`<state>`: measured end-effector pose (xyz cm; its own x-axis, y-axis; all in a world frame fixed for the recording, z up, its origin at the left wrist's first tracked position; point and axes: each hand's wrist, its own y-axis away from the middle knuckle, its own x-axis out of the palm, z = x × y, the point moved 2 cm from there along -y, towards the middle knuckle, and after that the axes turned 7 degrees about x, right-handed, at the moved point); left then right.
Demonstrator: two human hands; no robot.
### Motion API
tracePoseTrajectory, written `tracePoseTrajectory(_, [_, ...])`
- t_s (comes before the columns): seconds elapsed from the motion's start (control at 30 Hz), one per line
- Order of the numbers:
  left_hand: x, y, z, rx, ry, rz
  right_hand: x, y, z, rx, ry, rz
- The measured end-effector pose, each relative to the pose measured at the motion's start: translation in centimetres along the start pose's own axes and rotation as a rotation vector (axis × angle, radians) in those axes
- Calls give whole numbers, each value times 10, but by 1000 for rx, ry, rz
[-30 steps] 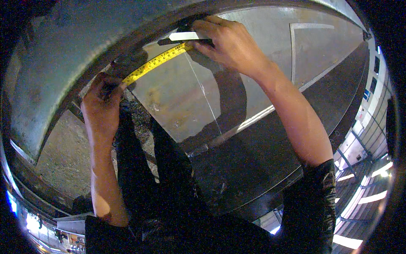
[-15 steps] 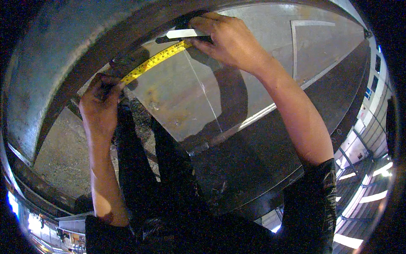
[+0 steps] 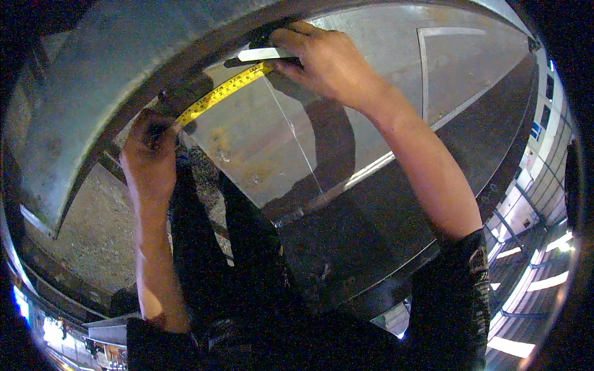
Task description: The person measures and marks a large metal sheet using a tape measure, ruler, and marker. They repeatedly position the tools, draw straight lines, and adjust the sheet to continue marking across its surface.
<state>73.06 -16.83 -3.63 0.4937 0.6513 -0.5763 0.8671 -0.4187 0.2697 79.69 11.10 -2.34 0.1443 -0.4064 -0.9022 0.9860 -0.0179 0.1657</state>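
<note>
A yellow measuring tape [image 3: 219, 93] stretches across a grey steel plate [image 3: 260, 142] near its upper edge. My left hand [image 3: 148, 154] pinches the tape's lower left end against the plate's corner. My right hand [image 3: 328, 59] presses the tape's upper right end down and grips a white marker stick [image 3: 263, 54] that lies flat beside the tape. A thin white chalk line [image 3: 294, 139] runs down the plate from the tape's right end.
A wide curved steel band [image 3: 93, 80] arches above the plate. A larger steel sheet [image 3: 458, 68] with white marked lines lies to the right. My dark trousers [image 3: 235, 247] stand below the plate, on rough concrete floor [image 3: 86, 235]. Bright workshop lights show at the lower rim.
Both hands stay on the tape. My left hand has crept slightly right and down along the plate's corner; the right hand holds its place.
</note>
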Motion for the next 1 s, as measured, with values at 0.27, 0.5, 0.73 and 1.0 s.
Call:
tracePoseTrajectory(0.27, [2,1,15,105,-155,13,2,26,45,172,-187,-64])
tracePoseTrajectory(0.5, [5,0,10,311,-359,-49,25,42,94,390,-311,124])
tracePoseTrajectory(0.73, [12,-2,4,231,-346,-12,43,37,90,360,-329,30])
tracePoseTrajectory(1.0, [22,1,-1,143,-444,6,37,40,93,383,-341,80])
